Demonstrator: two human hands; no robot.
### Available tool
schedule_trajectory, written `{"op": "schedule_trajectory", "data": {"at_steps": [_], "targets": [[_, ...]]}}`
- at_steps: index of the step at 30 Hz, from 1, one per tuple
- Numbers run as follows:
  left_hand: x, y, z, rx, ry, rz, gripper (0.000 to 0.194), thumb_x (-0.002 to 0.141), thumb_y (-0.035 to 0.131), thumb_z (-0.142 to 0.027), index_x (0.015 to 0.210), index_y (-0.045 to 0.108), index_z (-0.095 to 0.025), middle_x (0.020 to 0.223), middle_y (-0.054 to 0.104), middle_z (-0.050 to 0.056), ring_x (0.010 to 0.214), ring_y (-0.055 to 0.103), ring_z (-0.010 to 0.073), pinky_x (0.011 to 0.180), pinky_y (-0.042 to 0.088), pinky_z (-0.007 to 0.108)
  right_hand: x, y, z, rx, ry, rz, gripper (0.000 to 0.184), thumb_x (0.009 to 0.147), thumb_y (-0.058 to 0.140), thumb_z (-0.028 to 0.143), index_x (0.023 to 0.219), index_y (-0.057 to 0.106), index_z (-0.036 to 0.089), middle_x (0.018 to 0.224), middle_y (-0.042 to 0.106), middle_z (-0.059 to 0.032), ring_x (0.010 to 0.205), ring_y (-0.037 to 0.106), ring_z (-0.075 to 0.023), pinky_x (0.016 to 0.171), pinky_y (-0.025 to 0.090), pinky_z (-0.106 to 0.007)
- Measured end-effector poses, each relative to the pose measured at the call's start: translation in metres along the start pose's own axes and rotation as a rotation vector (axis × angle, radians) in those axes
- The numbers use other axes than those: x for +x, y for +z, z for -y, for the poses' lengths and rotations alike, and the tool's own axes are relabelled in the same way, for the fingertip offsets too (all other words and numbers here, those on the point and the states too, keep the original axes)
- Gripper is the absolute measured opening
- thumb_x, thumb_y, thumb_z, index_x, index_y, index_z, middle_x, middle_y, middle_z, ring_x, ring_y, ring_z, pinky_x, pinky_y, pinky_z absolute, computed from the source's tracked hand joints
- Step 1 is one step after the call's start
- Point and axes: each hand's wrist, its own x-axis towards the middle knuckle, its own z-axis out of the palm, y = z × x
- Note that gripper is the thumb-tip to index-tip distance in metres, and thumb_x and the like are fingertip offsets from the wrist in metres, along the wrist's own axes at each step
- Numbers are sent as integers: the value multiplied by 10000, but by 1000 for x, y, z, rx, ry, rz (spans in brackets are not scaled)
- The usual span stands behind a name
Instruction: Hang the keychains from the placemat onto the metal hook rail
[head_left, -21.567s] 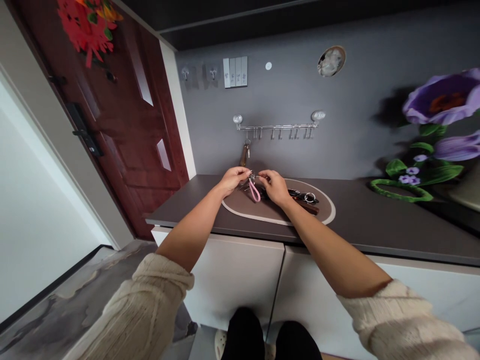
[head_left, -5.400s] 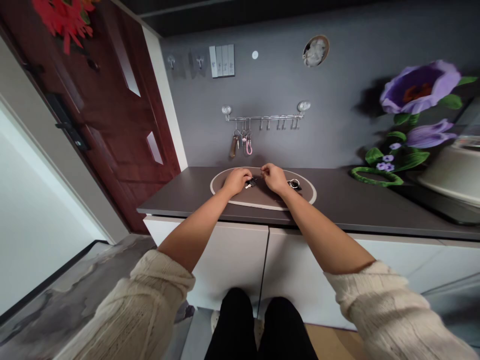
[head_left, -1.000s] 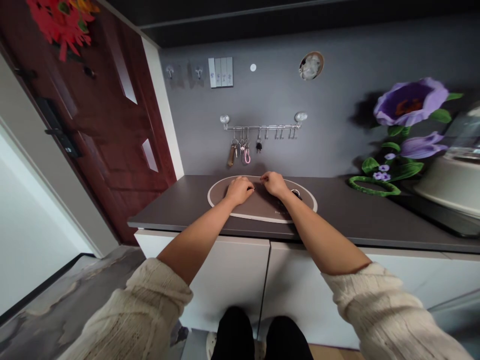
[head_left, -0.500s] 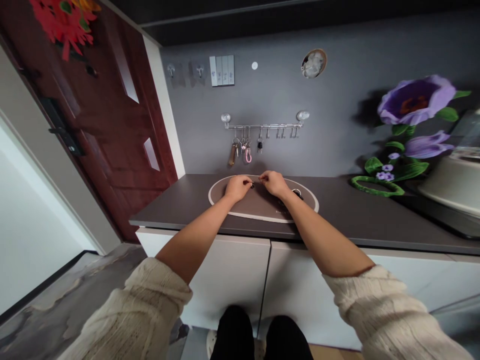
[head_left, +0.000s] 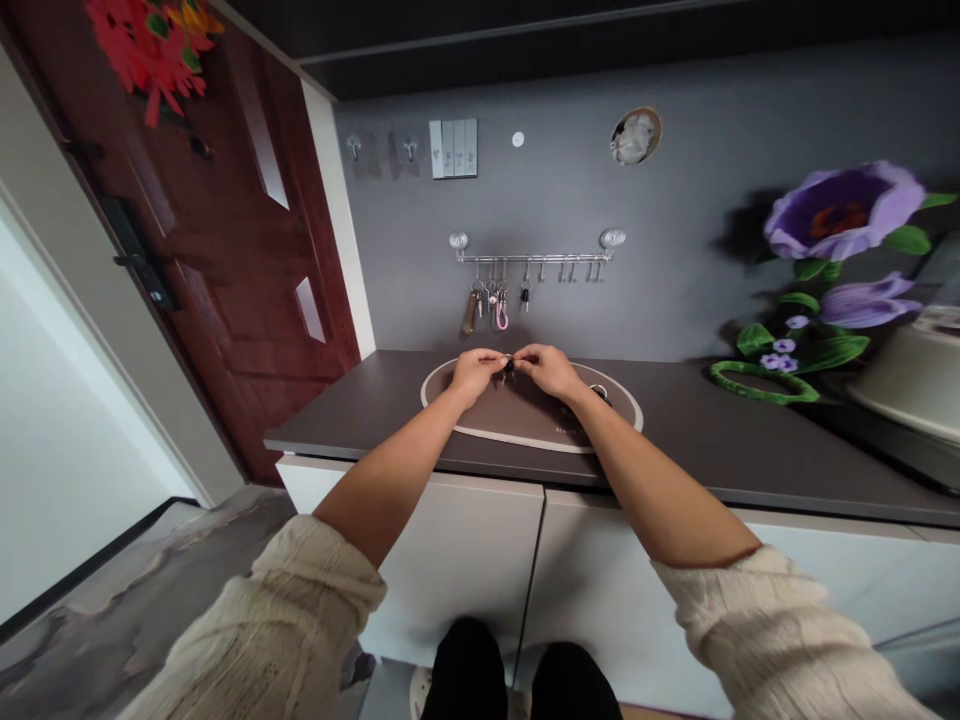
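Above an oval brown mat [head_left: 495, 425] with a pale rim, both my hands meet at a small bunch of keys [head_left: 509, 368] with black heads. My left hand [head_left: 475, 376] is closed, its thumb and fingertips pinching the keys from the left. From the right, my right hand [head_left: 551, 371] pinches the same bunch near its ring, fingers closed. The fingertips partly cover the keys. Beside my right wrist a dark item with a metal ring [head_left: 600, 392] lies on the mat, partly hidden by the forearm.
A clear hook rail [head_left: 536, 259] on the grey wall carries several key sets, including a pink loop [head_left: 501, 318] and a brown fob [head_left: 470, 313]. Purple artificial flowers [head_left: 844, 215] and a pale appliance [head_left: 907, 365] stand right. A dark red door [head_left: 247, 270] is left.
My right hand has come left to the keys, and both hands now touch the bunch. The keys hang more visibly between the fingertips. The view has shifted slightly.
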Motion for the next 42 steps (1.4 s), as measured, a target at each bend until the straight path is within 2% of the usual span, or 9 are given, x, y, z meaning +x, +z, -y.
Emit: {"op": "schedule_trajectory", "data": {"at_steps": [5, 15, 19, 23, 27, 33, 37, 42], "targets": [[0, -1, -1, -39, -51, 1, 193, 635, 631, -256, 782, 640, -131, 801, 661, 56, 677, 570, 114, 634, 431, 245, -1, -2, 1, 61, -24, -21, 157, 736, 528, 243, 803, 655, 179, 795, 664, -16, 718, 571, -120, 696, 406, -224], [1, -1, 1, -80, -58, 53, 252, 651, 625, -269, 856, 628, -123, 831, 657, 70, 662, 561, 100, 569, 405, 208, -4, -5, 6, 70, -64, -53, 176, 741, 512, 269, 781, 656, 176, 781, 666, -22, 709, 576, -121, 684, 404, -220], [-4, 1, -6, -79, -68, 68, 314, 643, 642, -287, 912, 617, -127, 825, 656, 74, 671, 564, 105, 594, 415, 223, -3, -3, 3, 103, -65, -92, 187, 740, 496, 276, 789, 642, 170, 775, 656, -25, 700, 568, -119, 681, 406, -224], [-6, 2, -8, -78, -48, 75, 273, 673, 614, -248, 918, 617, -126, 842, 653, 79, 679, 563, 103, 637, 430, 242, 1, -1, -4, 117, -64, -124, 190, 737, 482, 287, 785, 618, 163, 764, 639, -26, 701, 553, -122, 687, 404, -234], [-4, 4, -2, 15, 53, 71, 201, 703, 571, -228, 866, 626, -124, 841, 652, 76, 707, 566, 108, 703, 437, 257, 2, -1, -7, 136, -45, -156, 208, 740, 460, 312, 789, 591, 158, 754, 619, -27, 689, 536, -123, 678, 396, -238], [-3, 7, 4, 296, 206, 77, 138, 722, 515, -205, 763, 625, -132, 783, 648, 53, 720, 565, 127, 739, 432, 273, 8, -1, -12, 259, 14, -234, 237, 734, 447, 360, 764, 563, 156, 725, 596, -21, 670, 520, -119, 666, 407, -241], [-3, 7, 5, 386, 224, 71, 147, 728, 494, -209, 751, 624, -146, 785, 646, 45, 714, 563, 133, 713, 431, 264, 20, -6, -15, 414, 102, -280, 194, 719, 464, 329, 758, 534, 153, 712, 574, -17, 641, 514, -109, 633, 431, -231], [0, 9, 10, 419, 205, 106, 158, 730, 485, -233, 725, 623, -155, 729, 641, 33, 680, 559, 138, 669, 422, 258, 43, -24, -10, 596, 189, -326, 86, 722, 457, 233, 735, 494, 156, 697, 536, -6, 610, 515, -89, 604, 455, -215]]}}
